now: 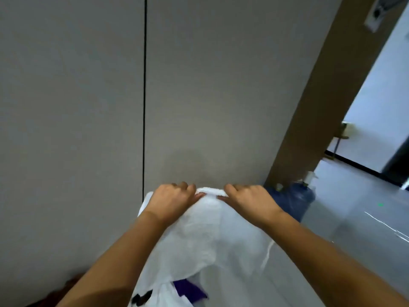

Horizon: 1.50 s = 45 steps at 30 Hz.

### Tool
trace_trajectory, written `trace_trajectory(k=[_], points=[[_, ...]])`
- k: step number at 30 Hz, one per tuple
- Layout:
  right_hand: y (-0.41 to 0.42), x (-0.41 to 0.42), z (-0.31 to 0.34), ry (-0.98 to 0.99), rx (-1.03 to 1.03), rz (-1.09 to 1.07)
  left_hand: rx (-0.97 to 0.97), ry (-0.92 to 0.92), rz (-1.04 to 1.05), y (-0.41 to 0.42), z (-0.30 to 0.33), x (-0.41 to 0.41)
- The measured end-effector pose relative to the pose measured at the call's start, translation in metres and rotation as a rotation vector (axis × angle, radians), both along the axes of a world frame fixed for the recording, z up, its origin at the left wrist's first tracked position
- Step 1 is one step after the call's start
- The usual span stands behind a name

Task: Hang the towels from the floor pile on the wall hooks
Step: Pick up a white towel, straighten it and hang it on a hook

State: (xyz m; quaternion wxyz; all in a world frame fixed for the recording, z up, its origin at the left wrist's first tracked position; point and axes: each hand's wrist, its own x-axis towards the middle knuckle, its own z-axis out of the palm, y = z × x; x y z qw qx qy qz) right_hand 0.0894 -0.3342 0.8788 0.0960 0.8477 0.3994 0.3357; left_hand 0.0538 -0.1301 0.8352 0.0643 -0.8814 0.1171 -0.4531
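Both hands pinch the top edge of a white towel (212,235), each with curled fingers and the thumb underneath, and a short band of the hem is stretched between them. The left hand (172,201) holds the edge a little left of the middle of the view, and the right hand (250,201) holds it just beside, so the two grips are near each other and about at the same height.

From this held edge the towel hangs down toward the person, so its long axis runs from the hands downward and the free end falls below the view. The grey wall (88,107) stands directly behind the hands, with a thin dark seam (144,96) running up it a little left of the left hand. No hook is visible anywhere on this wall, so I judge that the hook is either hidden behind the towel edge or outside the view; both hands seem equally near to the wall.

To the right stand a brown door frame (314,107) and a blue water bottle (292,199) on the floor. No writing or label can be read.
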Motion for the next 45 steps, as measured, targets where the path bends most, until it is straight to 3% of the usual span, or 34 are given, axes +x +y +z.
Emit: trace_trajectory(k=[4, 8, 13, 16, 23, 32, 39, 42, 45], points=[[-0.048, -0.043, 0.035, -0.024, -0.049, -0.083, 0.013, -0.064, -0.114, -0.041, 0.045, -0.018], [-0.093, -0.090, 0.079, 0.083, -0.011, -0.230, 0.065, -0.127, -0.217, -0.092, 0.088, -0.036], [-0.161, -0.134, 0.107, -0.149, 0.032, -0.316, 0.105, -0.192, -0.318, -0.160, 0.127, -0.059], [-0.215, -0.168, 0.108, -0.168, 0.064, -0.414, 0.131, -0.196, -0.415, -0.215, 0.138, -0.076], [-0.371, -0.284, 0.115, -0.150, 0.070, -0.659, 0.133, -0.218, -0.660, -0.393, 0.150, -0.146], [-0.581, -0.513, 0.128, -0.106, 0.032, -1.089, -0.049, -0.340, -1.119, -0.674, 0.139, -0.305], [-0.690, -0.673, 0.123, -0.070, 0.041, -1.365, -0.151, -0.309, -1.446, -0.837, 0.130, -0.439], [-0.716, -0.715, 0.120, 0.032, 0.097, -1.578, -0.127, -0.289, -1.536, -0.886, 0.130, -0.479], [-0.746, -0.739, 0.112, 0.032, 0.100, -1.654, -0.077, -0.273, -1.560, -0.924, 0.131, -0.500]])
